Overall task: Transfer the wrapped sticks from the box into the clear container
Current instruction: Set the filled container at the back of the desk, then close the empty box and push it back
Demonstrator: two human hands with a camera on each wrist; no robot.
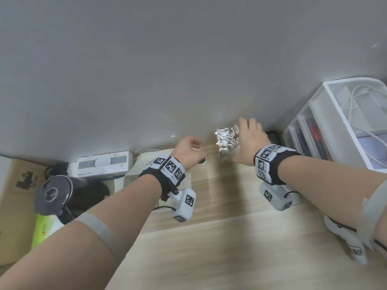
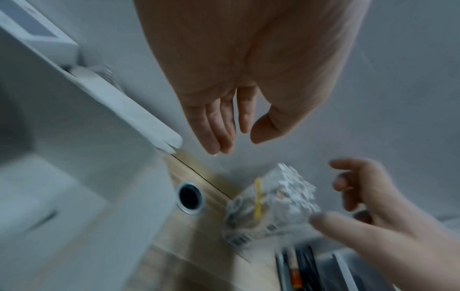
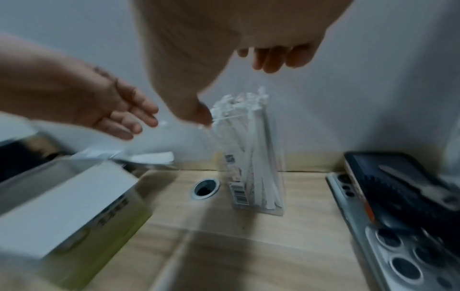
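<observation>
A tall clear container (image 1: 227,152) (image 2: 268,208) (image 3: 251,173) stands on the wooden desk against the wall, packed with upright white wrapped sticks (image 1: 225,136) (image 3: 239,106). My right hand (image 1: 243,130) (image 2: 348,196) (image 3: 234,90) is open at the container's right side, fingers spread, thumb by the stick tops; whether it touches them I cannot tell. My left hand (image 1: 194,145) (image 2: 236,141) (image 3: 129,122) hovers open and empty left of the container. The white box (image 1: 134,176) (image 3: 64,206) with a lime-green side lies under my left wrist; its inside is hidden.
A round cable hole (image 1: 202,162) (image 3: 205,189) sits in the desk just left of the container. A clear drawer unit (image 1: 343,122) stands at the right. Phones and a dark case (image 3: 398,187) lie right of the container. A white carton (image 1: 102,164) and a black device (image 1: 54,193) crowd the left.
</observation>
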